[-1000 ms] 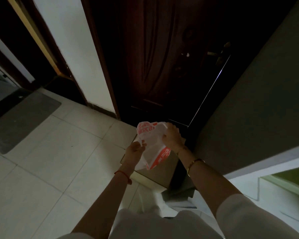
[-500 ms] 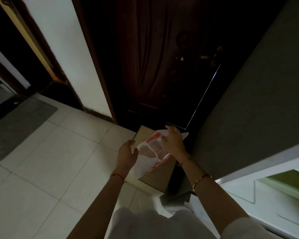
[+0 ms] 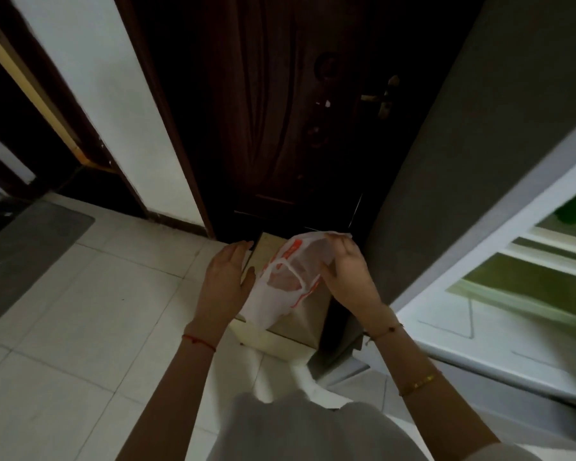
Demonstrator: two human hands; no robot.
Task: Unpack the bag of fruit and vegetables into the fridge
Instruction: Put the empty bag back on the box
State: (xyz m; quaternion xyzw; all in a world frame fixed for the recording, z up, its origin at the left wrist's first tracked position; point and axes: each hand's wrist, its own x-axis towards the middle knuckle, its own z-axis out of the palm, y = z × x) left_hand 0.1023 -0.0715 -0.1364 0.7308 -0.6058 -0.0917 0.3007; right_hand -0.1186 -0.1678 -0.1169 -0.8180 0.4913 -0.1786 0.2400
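Head view — bag [image 3: 280, 287] (white) between hands, right hand [image 3: 346, 277] pinching it

Boxed in ahead by the dark door [image 3: 280, 128], and hard on the right by the grey fridge wall [image 3: 463, 178]. Cardboard box [image 3: 290, 331] filling the corner directly below. Open tiled floor [image 3: 80, 311] to the left, out to the grey mat [image 3: 24, 251]. Open fridge shelves [image 3: 529, 261] lower right.
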